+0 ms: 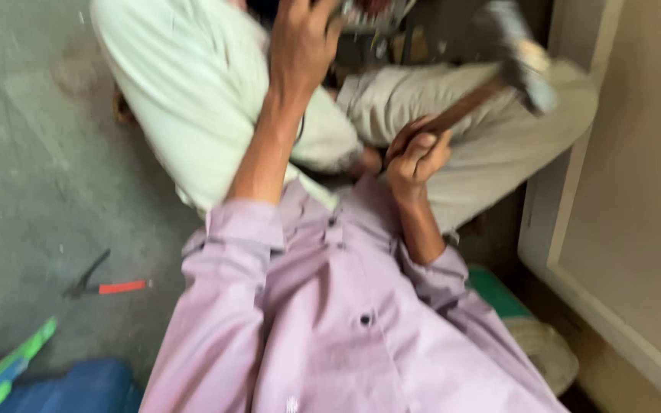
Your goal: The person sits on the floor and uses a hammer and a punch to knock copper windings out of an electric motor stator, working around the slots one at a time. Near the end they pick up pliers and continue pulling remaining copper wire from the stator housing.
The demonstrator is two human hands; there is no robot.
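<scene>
My right hand (416,157) grips the wooden handle of a hammer (499,84), whose blurred metal head points up and to the right. My left hand (301,42) reaches up to the top edge of the view and closes on a metal part (361,11) that is mostly cut off. My legs in pale trousers (216,92) are bent beneath both hands. My lilac shirt (330,321) fills the lower middle of the view.
Pliers with a red handle (105,286) lie on the grey concrete floor (32,153) at left. A green-and-blue strip (5,367) and a blue object (78,386) sit at bottom left. A cream panel frame (575,252) stands at right.
</scene>
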